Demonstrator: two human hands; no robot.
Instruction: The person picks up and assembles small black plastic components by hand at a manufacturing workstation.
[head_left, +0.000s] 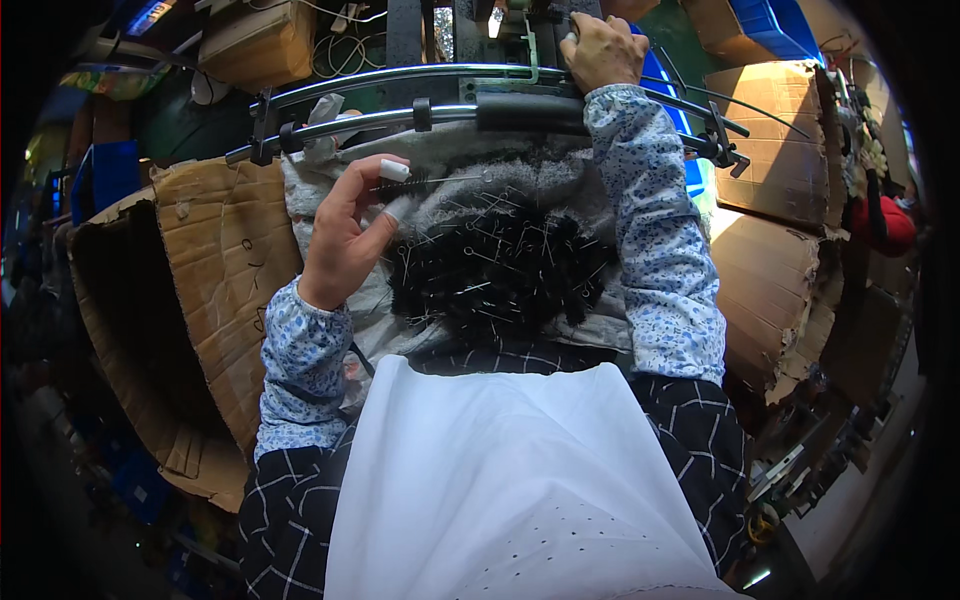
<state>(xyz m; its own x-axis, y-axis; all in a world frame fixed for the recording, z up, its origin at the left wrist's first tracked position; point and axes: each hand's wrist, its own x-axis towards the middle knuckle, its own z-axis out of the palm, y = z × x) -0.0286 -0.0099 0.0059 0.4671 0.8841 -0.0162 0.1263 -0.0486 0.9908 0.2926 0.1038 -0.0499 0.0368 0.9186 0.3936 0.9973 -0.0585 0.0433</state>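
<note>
My left hand [345,232] pinches a small wire brush [428,181] between thumb and index finger, both wrapped in white tape. Black bristles sit at the finger end, and the thin wire stem points right to a small ring. Just below and to the right lies a heap of similar black brushes [500,262] with looped wire ends, on a grey cloth [310,200] over my lap. Farther off, at the top right, my right hand [605,55] curls over a dark part of the machine [560,40]; what its fingers hold is hidden.
Two curved metal rails [370,120] run across in front of me, beyond the heap. An open cardboard box [210,290] stands at my left, and more cardboard boxes [765,270] are at my right. A blue bin [775,30] and loose cables [345,50] lie farther back.
</note>
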